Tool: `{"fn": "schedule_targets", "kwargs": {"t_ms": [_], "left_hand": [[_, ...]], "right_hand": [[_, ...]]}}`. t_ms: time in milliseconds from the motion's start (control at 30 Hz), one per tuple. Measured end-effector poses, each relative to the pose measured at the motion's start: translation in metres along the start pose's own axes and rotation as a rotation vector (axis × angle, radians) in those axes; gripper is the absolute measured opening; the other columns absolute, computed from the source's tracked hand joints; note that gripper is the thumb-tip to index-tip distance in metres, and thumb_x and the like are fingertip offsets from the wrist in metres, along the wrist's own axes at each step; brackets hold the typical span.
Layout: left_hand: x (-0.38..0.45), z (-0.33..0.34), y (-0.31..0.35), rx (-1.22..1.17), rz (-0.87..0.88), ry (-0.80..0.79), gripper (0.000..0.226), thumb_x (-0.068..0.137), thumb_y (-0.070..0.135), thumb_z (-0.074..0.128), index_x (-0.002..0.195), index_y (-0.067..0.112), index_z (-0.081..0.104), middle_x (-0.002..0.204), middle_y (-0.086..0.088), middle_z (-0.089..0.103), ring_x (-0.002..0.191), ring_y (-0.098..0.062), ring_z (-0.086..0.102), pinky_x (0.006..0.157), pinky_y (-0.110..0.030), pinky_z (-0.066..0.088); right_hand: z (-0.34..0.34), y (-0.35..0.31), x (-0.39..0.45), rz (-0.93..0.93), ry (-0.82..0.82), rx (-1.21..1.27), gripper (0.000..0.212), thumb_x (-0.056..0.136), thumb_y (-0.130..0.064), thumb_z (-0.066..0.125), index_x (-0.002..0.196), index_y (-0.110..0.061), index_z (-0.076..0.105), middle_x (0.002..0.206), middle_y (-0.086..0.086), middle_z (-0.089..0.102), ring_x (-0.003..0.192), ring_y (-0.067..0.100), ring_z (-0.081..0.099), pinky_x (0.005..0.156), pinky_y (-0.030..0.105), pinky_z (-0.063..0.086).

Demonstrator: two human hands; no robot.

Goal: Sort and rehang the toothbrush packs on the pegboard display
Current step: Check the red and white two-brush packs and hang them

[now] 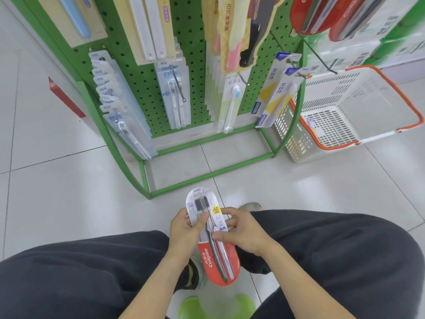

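Note:
A red-and-clear Colgate toothbrush pack [215, 261] with two brushes is held low between my knees, its rounded top pointing at the rack. My left hand [185, 229] grips its left edge, thumb across the front. My right hand [240, 229] grips the right edge, thumb on the brush handles. Ahead stands the green pegboard [195, 42] with hanging packs: a pale blue row [119, 104] at left, a clear twin pack [174, 93], a white single-brush pack [231, 102], and blue-and-yellow packs [276, 93] at right. Red packs [322, 14] hang at top right.
A white basket with orange handles [340, 111] sits on the tiled floor right of the rack. The rack's green base frame [207, 176] juts toward me. My dark-trousered knees flank the pack, and a green stool [216, 307] shows below.

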State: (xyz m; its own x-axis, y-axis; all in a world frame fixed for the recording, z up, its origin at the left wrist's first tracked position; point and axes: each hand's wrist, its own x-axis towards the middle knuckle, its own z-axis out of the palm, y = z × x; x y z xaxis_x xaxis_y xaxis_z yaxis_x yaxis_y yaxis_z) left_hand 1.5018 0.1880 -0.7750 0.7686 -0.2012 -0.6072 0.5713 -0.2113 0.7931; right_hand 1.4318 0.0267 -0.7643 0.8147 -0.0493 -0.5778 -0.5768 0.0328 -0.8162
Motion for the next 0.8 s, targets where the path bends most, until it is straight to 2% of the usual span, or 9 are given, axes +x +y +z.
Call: {"fn": "schedule_targets", "kwargs": {"t_ms": [100, 200, 300, 367, 433, 567, 733, 800], "left_hand": [[0.0, 0.0, -0.001, -0.016, -0.025, -0.024, 0.022, 0.089, 0.022, 0.076, 0.108, 0.015, 0.068, 0.096, -0.005, 0.078, 0.084, -0.02, 0.076, 0.074, -0.034, 0.061], [0.002, -0.004, 0.005, -0.063, -0.049, -0.108, 0.029, 0.083, 0.022, 0.078, 0.109, 0.013, 0.072, 0.098, -0.007, 0.079, 0.088, -0.025, 0.076, 0.079, -0.039, 0.06], [0.007, -0.01, 0.011, -0.145, -0.051, -0.101, 0.039, 0.075, 0.026, 0.078, 0.11, 0.009, 0.073, 0.1, -0.01, 0.078, 0.092, -0.031, 0.075, 0.084, -0.043, 0.059], [0.006, -0.011, 0.014, -0.128, -0.031, -0.126, 0.032, 0.082, 0.022, 0.077, 0.112, 0.011, 0.072, 0.102, -0.009, 0.078, 0.094, -0.03, 0.075, 0.087, -0.044, 0.059], [0.003, -0.009, 0.012, -0.12, -0.035, -0.198, 0.03, 0.086, 0.015, 0.075, 0.116, 0.013, 0.071, 0.105, -0.009, 0.078, 0.097, -0.031, 0.075, 0.089, -0.045, 0.058], [-0.002, -0.005, 0.007, -0.186, -0.097, -0.204, 0.03, 0.087, 0.004, 0.072, 0.116, 0.009, 0.073, 0.106, -0.012, 0.077, 0.098, -0.032, 0.074, 0.087, -0.041, 0.058], [0.003, -0.007, 0.007, -0.379, -0.209, -0.117, 0.027, 0.087, 0.003, 0.072, 0.114, 0.005, 0.073, 0.107, -0.016, 0.076, 0.086, -0.025, 0.074, 0.075, -0.035, 0.058], [0.006, -0.01, 0.008, -0.445, -0.218, -0.079, 0.028, 0.088, 0.007, 0.071, 0.116, 0.004, 0.073, 0.109, -0.016, 0.076, 0.084, -0.025, 0.073, 0.076, -0.036, 0.056]], "right_hand": [[0.002, -0.001, 0.0, -0.012, 0.038, -0.03, 0.048, 0.081, -0.016, 0.087, 0.122, -0.025, 0.063, 0.098, 0.009, 0.079, 0.085, 0.026, 0.077, 0.08, 0.046, 0.063], [0.001, -0.002, 0.0, -0.041, 0.037, 0.022, 0.048, 0.083, -0.02, 0.085, 0.126, -0.023, 0.062, 0.104, 0.008, 0.078, 0.093, 0.025, 0.076, 0.086, 0.047, 0.062], [0.001, -0.004, 0.002, -0.016, 0.002, 0.134, 0.049, 0.083, -0.027, 0.082, 0.126, -0.017, 0.063, 0.108, 0.011, 0.077, 0.099, 0.031, 0.075, 0.09, 0.05, 0.06], [0.002, -0.005, 0.003, -0.015, 0.028, 0.143, 0.047, 0.081, -0.029, 0.081, 0.121, -0.012, 0.065, 0.106, 0.012, 0.077, 0.098, 0.032, 0.075, 0.088, 0.05, 0.06], [0.002, -0.003, 0.004, -0.015, 0.092, 0.198, 0.04, 0.085, -0.023, 0.081, 0.118, -0.008, 0.066, 0.106, 0.014, 0.077, 0.096, 0.035, 0.075, 0.086, 0.052, 0.061], [0.002, 0.0, 0.006, -0.039, 0.142, 0.2, 0.031, 0.088, -0.022, 0.079, 0.116, -0.014, 0.069, 0.112, 0.012, 0.073, 0.099, 0.031, 0.074, 0.088, 0.048, 0.061], [0.004, 0.002, 0.004, 0.005, 0.005, 0.07, 0.048, 0.084, -0.028, 0.084, 0.126, -0.024, 0.062, 0.116, 0.004, 0.073, 0.109, 0.021, 0.071, 0.097, 0.047, 0.058], [0.005, 0.001, 0.002, 0.046, -0.072, 0.074, 0.052, 0.086, -0.025, 0.083, 0.131, -0.024, 0.057, 0.121, 0.003, 0.071, 0.111, 0.021, 0.071, 0.089, 0.046, 0.061]]}}
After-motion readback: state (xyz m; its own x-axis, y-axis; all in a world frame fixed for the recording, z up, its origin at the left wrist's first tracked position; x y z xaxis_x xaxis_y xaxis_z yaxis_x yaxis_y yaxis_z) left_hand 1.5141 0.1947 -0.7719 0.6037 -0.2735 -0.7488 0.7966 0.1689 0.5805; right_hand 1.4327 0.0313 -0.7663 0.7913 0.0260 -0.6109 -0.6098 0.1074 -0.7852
